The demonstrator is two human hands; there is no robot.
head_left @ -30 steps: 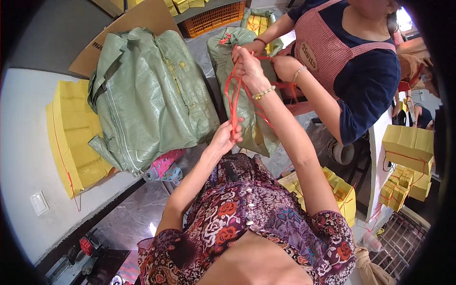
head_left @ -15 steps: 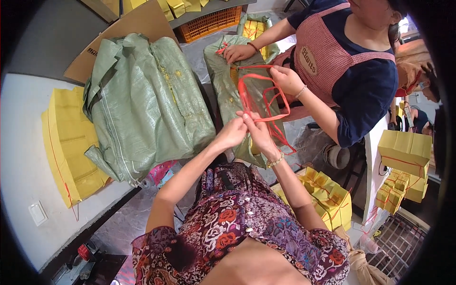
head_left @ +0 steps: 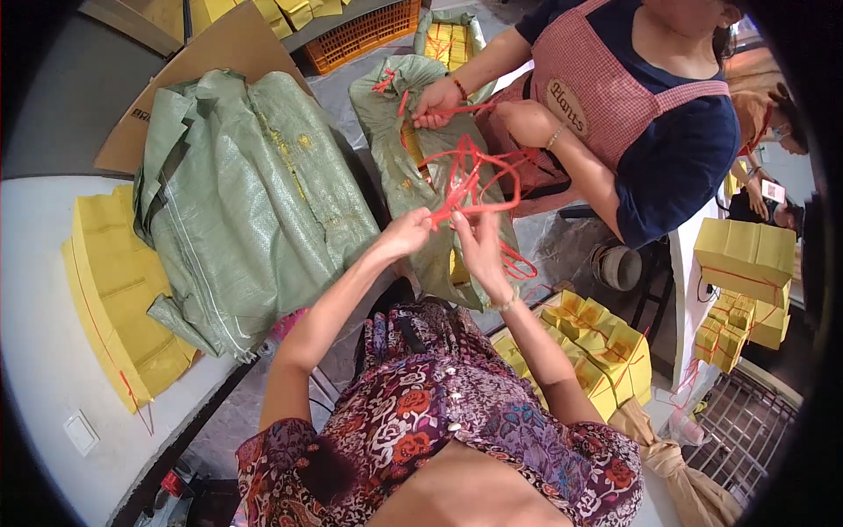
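A loose tangle of flat red plastic string (head_left: 475, 167) hangs in the air before me. My left hand (head_left: 407, 234) pinches one end of it between thumb and fingers. Close by on the right, my right hand (head_left: 479, 250) grips the same string, thumb upward. Beneath both hands lies a long green woven sack (head_left: 378, 110), its slit showing yellow bundles inside. Across it stands a co-worker in a red checked apron (head_left: 587, 97). One of that person's hands (head_left: 439, 101) holds red string at the sack's opening; the other is partly turned from view.
To the left, a large green sack (head_left: 263, 202) leans by yellow paper stacks (head_left: 123, 281) on a white surface. Tied yellow bundles (head_left: 606, 351) sit at my right, with more yellow blocks (head_left: 742, 255) beyond. A white bucket (head_left: 617, 266) and an orange crate (head_left: 364, 35) stand farther off.
My left hand has drawn left, away from my right hand, stretching string between them. The string loops have bunched up. The co-worker's hands now pull string taut at the sack.
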